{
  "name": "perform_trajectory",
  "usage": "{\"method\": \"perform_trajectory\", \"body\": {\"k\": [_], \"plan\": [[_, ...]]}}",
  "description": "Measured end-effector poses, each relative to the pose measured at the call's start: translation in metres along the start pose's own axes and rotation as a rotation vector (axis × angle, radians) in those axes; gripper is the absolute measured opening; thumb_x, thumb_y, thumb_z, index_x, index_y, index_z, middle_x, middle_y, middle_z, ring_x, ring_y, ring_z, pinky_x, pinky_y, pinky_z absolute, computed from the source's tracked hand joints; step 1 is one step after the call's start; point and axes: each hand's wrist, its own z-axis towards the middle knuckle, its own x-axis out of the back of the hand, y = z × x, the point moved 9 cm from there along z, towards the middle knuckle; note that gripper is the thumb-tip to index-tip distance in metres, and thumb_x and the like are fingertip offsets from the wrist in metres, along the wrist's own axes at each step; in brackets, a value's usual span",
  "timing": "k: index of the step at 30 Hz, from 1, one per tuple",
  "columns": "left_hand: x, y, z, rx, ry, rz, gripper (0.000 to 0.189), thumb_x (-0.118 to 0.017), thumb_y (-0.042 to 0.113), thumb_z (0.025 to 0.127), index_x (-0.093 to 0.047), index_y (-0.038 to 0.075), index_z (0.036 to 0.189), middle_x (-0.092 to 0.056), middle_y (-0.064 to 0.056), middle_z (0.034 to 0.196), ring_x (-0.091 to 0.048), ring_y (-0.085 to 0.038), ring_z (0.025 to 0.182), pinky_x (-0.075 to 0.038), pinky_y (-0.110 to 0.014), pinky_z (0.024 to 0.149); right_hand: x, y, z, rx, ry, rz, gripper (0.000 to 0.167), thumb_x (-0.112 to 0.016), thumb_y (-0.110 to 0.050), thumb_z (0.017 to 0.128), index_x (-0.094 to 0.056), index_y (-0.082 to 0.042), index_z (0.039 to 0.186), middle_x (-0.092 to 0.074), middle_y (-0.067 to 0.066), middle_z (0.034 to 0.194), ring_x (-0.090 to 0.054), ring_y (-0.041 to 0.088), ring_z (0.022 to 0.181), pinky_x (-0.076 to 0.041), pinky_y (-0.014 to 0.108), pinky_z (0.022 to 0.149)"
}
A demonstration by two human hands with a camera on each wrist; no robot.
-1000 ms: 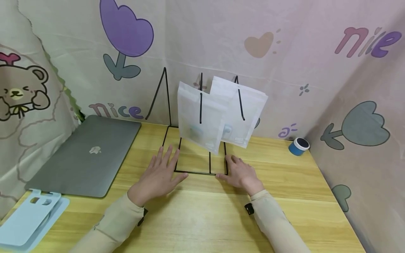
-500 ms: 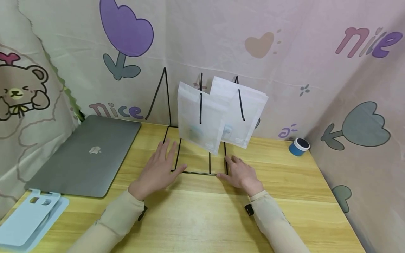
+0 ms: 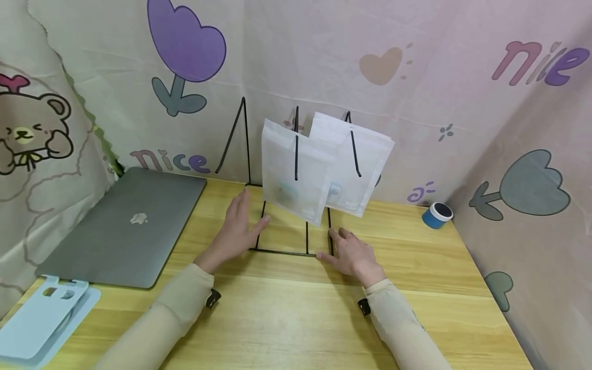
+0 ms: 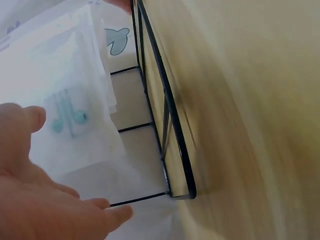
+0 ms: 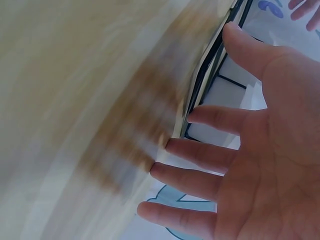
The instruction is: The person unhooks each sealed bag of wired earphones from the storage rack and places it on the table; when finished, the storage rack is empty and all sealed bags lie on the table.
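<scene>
Okay, step in hand looks like setting or steadying the black wire rack (image 3: pixel 284 252), which stands at the far middle of the table (image 3: pixel 296 318), near the cloth backdrop (image 3: pixel 296 46). Left hand (image 3: pixel 234 228) is spread, fingers straight and thumb out, gripping nothing, at the rack's left side; can't tell if fingertips touch wire. Right hand (image 3: pixel 351 254) lies at the near right corner of the base, fingers extended, thumb at the near bar, touching rather than grasping. White packet (image 3: pixel 287 169) hangs on the middle prong; second white packet (image 3: pixel 344 164), maybe a stack, on the right prong, partly behind the first.

To do it well, work from the base wires only, low, even pressure both sides: load hangs right of centre, and the rack is probably light enough to twist. Small slides, no jerks, or packets may swing and slip off. Left fingers should clear the middle packet's edge; leave a gap to the laptop (image 3: pixel 139 236) on the left.
</scene>
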Motion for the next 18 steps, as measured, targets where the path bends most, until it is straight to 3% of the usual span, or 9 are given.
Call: {"method": "perform_trajectory", "body": {"k": [7,13,18], "plan": [[0.006,-0.011,0.025,0.094,0.008,-0.116,0.096,-0.055,0.050,0.098,0.006,0.008,0.158,-0.002,-0.025,0.161,-0.008,-0.044,0.145,-0.017,-0.063,0.111,0.003,0.000,0.002,-0.001,0.011,-0.014,0.088,-0.056,-0.071,0.087,-0.039,-0.015,0.153,-0.039,0.018,0.152,-0.047,0.041,0.129,-0.054,0.056,0.075],[0.008,-0.014,0.035,0.193,-0.023,-0.283,0.099,-0.060,0.058,0.093,0.005,0.024,0.160,-0.006,-0.016,0.163,-0.011,-0.040,0.146,-0.016,-0.063,0.112,0.003,0.001,0.003,-0.006,0.016,-0.021,0.087,-0.056,-0.071,0.086,-0.041,-0.016,0.152,-0.041,0.016,0.151,-0.049,0.040,0.127,-0.054,0.055,0.072],[0.008,-0.015,0.042,0.210,-0.050,-0.371,0.096,-0.065,0.052,0.092,0.000,0.031,0.160,-0.009,-0.010,0.164,-0.011,-0.036,0.147,-0.016,-0.061,0.112,0.002,0.002,0.002,-0.011,0.010,-0.022,0.087,-0.056,-0.072,0.086,-0.041,-0.017,0.153,-0.041,0.016,0.151,-0.050,0.040,0.126,-0.053,0.058,0.075]]}}
